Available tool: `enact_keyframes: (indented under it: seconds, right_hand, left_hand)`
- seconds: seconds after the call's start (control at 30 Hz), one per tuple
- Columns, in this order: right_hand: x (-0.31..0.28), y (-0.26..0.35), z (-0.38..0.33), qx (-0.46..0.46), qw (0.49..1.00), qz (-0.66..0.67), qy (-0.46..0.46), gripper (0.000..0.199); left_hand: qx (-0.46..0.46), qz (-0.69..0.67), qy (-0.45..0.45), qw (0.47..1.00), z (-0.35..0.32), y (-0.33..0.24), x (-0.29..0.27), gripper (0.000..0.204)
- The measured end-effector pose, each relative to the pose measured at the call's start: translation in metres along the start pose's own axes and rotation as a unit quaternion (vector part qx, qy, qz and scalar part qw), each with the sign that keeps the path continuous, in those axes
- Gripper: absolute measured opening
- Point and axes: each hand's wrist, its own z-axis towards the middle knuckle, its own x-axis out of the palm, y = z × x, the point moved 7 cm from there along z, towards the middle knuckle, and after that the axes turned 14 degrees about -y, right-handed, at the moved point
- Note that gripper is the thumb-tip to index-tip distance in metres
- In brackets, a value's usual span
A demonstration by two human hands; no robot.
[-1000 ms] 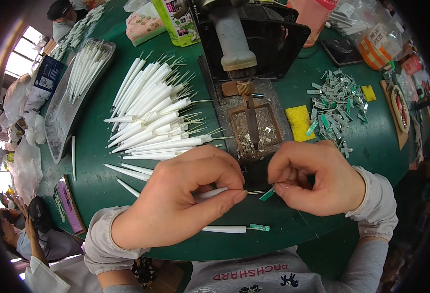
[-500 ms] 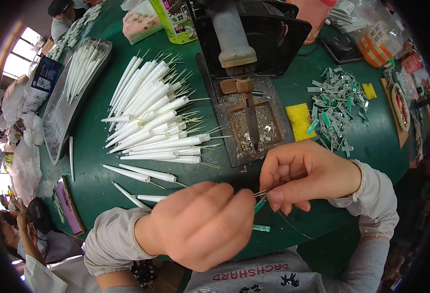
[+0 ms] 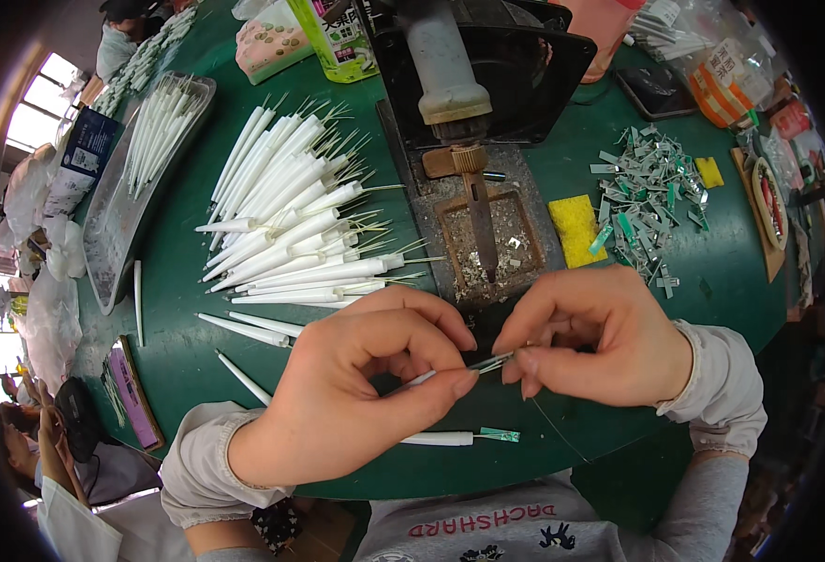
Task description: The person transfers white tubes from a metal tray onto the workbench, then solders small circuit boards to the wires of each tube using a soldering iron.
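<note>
My left hand (image 3: pixel 366 384) is closed in a pinch around a white tapered tube (image 3: pixel 422 378), most of it hidden by the fingers. Fine wires (image 3: pixel 495 363) run from the tube's end to my right hand (image 3: pixel 609 332), whose thumb and fingers are pinched on their tips. Below the right fingers a thin dark strand (image 3: pixel 559 431) hangs in a curve. Under my left hand lies another white tube (image 3: pixel 441 438) with a small green circuit strip (image 3: pixel 499 435) at its end. Left of that hand, a big pile of white tubes (image 3: pixel 291 215) with wire ends covers the table.
Just beyond my hands, a soldering iron (image 3: pixel 479 211) points down over a grimy tray (image 3: pixel 450 281). Right of it sit a yellow sponge (image 3: pixel 576 231) and a heap of small circuit strips (image 3: pixel 647 201). A long plastic tray (image 3: pixel 113 234) stands at left.
My left hand has turned and shifted up and left, showing the tube in its pinch. The tube with the green strip below is now uncovered. The right hand stays nearly in place.
</note>
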Motion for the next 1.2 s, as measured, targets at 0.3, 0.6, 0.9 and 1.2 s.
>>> enact_keyframes:
  seconds: [0.3,0.6,0.9,1.2]
  right_hand:
    - [-0.001,-0.005,0.001,0.120,0.989,0.090,0.007,0.011]
    - [-0.001,-0.012,0.002,0.113,0.985,0.129,0.023,0.010]
    - [-0.004,-0.001,0.005,0.097,0.986,0.126,-0.045,0.012]
    - [-0.008,0.002,0.004,-0.028,0.996,-0.001,-0.084,0.013]
  left_hand:
    - [0.019,0.010,-0.011,1.000,0.000,0.004,0.001,0.006]
    - [-0.004,-0.053,-0.021,0.998,0.000,0.008,0.005,0.005]
    - [-0.026,-0.137,-0.053,0.989,0.007,0.013,0.003,0.004]
    - [-0.016,-0.160,-0.077,0.984,0.016,0.010,-0.001,0.004]
